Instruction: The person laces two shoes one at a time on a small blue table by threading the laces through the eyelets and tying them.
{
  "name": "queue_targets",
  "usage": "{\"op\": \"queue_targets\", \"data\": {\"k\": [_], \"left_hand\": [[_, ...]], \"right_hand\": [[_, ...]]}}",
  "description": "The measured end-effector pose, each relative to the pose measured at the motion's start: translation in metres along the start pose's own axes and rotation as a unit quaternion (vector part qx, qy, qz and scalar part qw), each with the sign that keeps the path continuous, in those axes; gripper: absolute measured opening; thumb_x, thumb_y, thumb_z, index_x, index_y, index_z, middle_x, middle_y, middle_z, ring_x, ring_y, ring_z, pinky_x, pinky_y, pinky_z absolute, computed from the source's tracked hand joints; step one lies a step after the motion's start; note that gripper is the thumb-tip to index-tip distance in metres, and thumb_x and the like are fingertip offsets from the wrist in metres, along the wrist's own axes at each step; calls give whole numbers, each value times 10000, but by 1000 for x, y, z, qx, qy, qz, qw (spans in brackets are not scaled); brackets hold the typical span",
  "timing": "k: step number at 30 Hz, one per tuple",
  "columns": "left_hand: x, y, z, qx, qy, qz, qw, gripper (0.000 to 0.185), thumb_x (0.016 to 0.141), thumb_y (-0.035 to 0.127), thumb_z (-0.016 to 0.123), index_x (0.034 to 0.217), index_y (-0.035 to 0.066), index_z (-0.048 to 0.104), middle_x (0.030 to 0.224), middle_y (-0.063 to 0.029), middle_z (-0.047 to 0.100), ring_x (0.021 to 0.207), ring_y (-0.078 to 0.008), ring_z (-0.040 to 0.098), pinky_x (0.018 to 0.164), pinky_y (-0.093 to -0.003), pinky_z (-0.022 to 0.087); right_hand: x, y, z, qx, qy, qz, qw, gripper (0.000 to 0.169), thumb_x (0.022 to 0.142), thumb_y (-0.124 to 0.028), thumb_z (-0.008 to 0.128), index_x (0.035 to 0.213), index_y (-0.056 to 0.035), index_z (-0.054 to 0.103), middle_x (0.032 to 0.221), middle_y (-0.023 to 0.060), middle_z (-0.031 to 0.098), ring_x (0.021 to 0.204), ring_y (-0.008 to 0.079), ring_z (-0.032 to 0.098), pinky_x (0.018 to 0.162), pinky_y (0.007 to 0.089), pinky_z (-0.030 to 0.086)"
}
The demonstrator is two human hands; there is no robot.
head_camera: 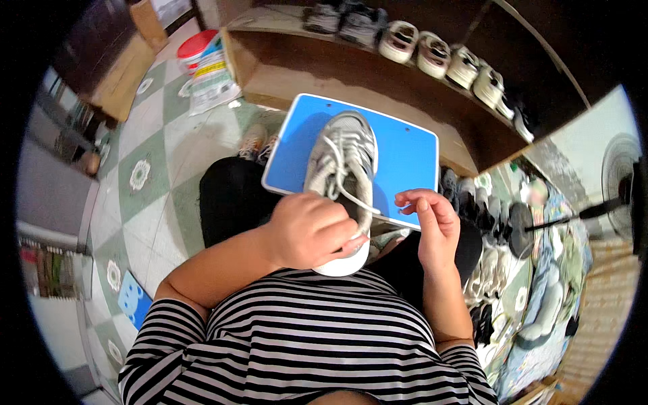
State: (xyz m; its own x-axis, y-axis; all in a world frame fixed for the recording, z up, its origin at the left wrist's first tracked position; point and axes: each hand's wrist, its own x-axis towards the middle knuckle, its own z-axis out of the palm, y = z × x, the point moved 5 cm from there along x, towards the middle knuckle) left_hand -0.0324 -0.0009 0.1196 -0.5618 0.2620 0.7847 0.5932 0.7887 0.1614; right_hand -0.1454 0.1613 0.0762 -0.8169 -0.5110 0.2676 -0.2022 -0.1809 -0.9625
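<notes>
A grey and white sneaker with white laces lies on a small blue board, its toe pointing away from me and its heel near my striped shirt. My left hand is closed over the heel and collar on the left side of the sneaker; its fingertips are partly hidden. A loose end of the white lace hangs across the shoe opening towards the right. My right hand is raised beside the board's right front corner, thumb and fingers curled near each other, apart from the sneaker. Whether it pinches something small cannot be told.
A wooden shelf with several shoes stands beyond the board. More shoes stand on the floor at right, near a fan and a patterned cloth. A red-lidded bucket and a plastic bag are at upper left.
</notes>
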Motion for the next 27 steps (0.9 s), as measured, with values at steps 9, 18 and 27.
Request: {"op": "queue_targets", "data": {"k": [9,18,27], "left_hand": [[-2,22,68,-75,-137,48,987,283,703,329,710,750,72,600,668,-10,483,586,-176,523,529,-293,427],[-6,-29,68,-158,-46,-203,965,311,666,-52,612,953,30,522,989,-144,525,892,-313,526,784,-364,433],[-10,-26,68,-159,-104,-199,961,283,677,-90,636,924,37,587,1073,-133,499,930,-248,528,822,-321,432]], "right_hand": [[-21,8,-30,-154,-2,-57,986,101,804,-78,649,883,-15,646,771,67,584,700,138,563,605,251,442],[-18,-14,13,-443,-118,-200,866,122,691,-126,736,770,-76,657,673,56,541,584,225,536,501,316,423],[-36,-77,21,83,-410,-217,882,90,807,-158,663,804,-70,646,712,63,537,638,239,539,549,338,424]]}}
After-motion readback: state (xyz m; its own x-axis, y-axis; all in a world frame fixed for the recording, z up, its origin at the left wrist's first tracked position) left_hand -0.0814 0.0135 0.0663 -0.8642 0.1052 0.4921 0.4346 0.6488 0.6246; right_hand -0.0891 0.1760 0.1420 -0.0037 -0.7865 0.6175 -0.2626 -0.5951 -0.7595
